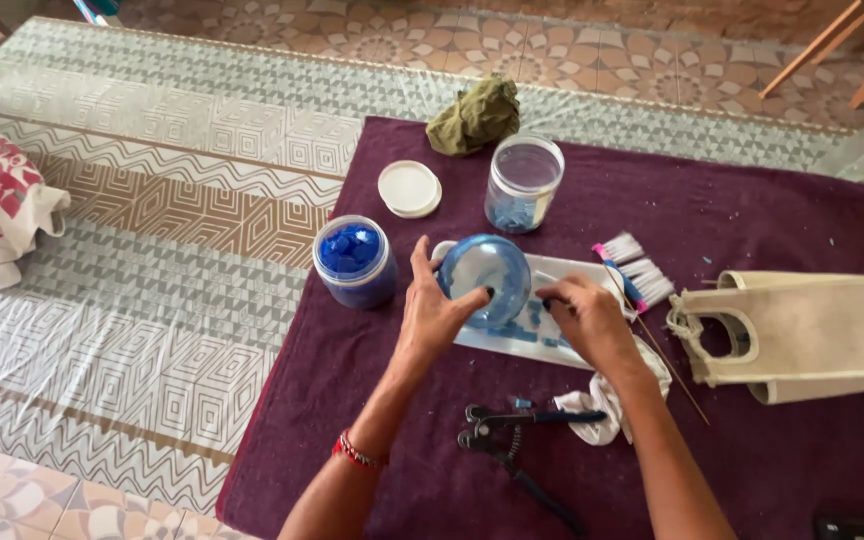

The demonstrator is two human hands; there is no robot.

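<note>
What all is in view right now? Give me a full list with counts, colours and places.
bowl: 1, blue, tilted over the tray, left hand on it
tray: 1, white, mid cloth, blue bits on it
tile jar: 1, clear, full of blue pieces, left of the bowl
open jar: 1, clear, few blue pieces, behind the tray
lid: 1, white, left of the open jar
green rag: 1, olive, far cloth edge
brushes: 2, white bristles, right of the tray
nippers: 1, black, near cloth edge
white rag: 1, under the right wrist
bag: 1, cream, right
cloth: 1, maroon, on the patterned table
left hand: on the bowl
right hand: over the tray
</note>
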